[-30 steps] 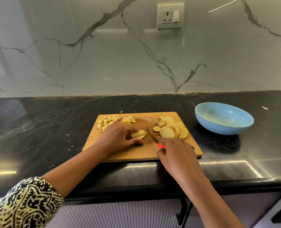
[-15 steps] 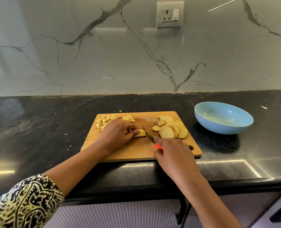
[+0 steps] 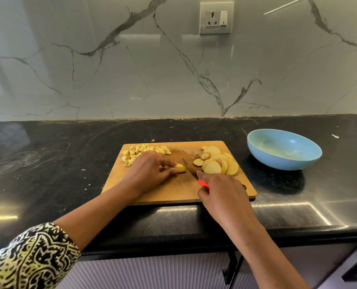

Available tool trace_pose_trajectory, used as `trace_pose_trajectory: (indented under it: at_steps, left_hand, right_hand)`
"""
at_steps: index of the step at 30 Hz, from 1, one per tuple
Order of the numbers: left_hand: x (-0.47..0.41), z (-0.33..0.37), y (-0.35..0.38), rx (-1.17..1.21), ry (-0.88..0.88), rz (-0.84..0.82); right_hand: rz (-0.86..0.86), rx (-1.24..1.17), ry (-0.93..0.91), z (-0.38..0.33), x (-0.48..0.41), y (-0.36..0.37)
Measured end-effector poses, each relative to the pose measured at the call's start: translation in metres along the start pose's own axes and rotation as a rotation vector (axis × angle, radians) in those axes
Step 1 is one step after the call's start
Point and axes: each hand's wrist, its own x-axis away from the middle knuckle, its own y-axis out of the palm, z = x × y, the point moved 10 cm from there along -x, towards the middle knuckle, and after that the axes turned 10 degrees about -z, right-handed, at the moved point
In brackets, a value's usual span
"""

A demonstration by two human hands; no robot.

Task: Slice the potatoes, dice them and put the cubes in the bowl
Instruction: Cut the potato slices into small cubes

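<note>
Black polished stone countertop (image 3: 48,163): base for everything. Rectangular wooden cutting board (image 3: 173,190) at the near edge, centre. Round light-blue bowl (image 3: 282,161) right of the board, apart from it, no cubes visible inside.

Left hand (image 3: 150,172) mid-board, fingers curled over and thumb pinching a small stack of potato pieces (image 3: 180,168), pinning it to the wood. Right hand (image 3: 221,190) at the near right of the board, wrapped round the red handle of a small kitchen knife (image 3: 189,168). Blade pointing far-left, edge just beside the held stack. Contact with the potato: cannot tell.

Pile of round skin-on potato slices (image 3: 217,161) at the far right of the board, uncut. Heap of pale potato cubes (image 3: 146,150) at the far left, just beyond the left knuckles.

Judged step: dicing, roughly midway. Slicing looks done, no whole potato in view. Transfer to the bowl not started.

Next move calls for:
- blade straight down through the held stack, short crosswise cuts
- fingertips tucked back, since not much potato left to hold and the blade right next to them
- then cubes pushed left to the heap, fresh slices pulled in from the right pile

Main risk: stack slipping under the cut, edge sliding toward the thumb.
</note>
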Motion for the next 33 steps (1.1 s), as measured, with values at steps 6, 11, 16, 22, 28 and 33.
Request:
trace_pose_trajectory:
  at_steps: [6,11,16,22,28,33]
  left_hand:
    - [-0.003,-0.007,0.003,-0.001,-0.053,0.008]
    - [-0.005,-0.010,0.005,-0.008,-0.067,0.006]
    - [-0.005,-0.011,0.005,0.006,-0.066,0.019]
    - [-0.003,-0.008,0.004,0.006,-0.062,0.023]
    - [0.002,-0.007,-0.001,0.020,-0.098,0.039]
    - [0.005,-0.007,-0.008,0.086,-0.107,0.065]
  right_hand:
    - [0.005,-0.022,-0.039,-0.008,0.008,-0.003]
    - [0.023,-0.003,-0.041,-0.008,0.007,-0.005]
    - [-0.009,0.001,-0.061,-0.016,0.005,-0.001]
    - [-0.115,0.115,-0.066,-0.029,-0.021,0.014]
    - [-0.095,0.084,-0.103,-0.019,0.011,0.009]
    - [-0.082,0.001,-0.023,-0.007,0.000,0.005]
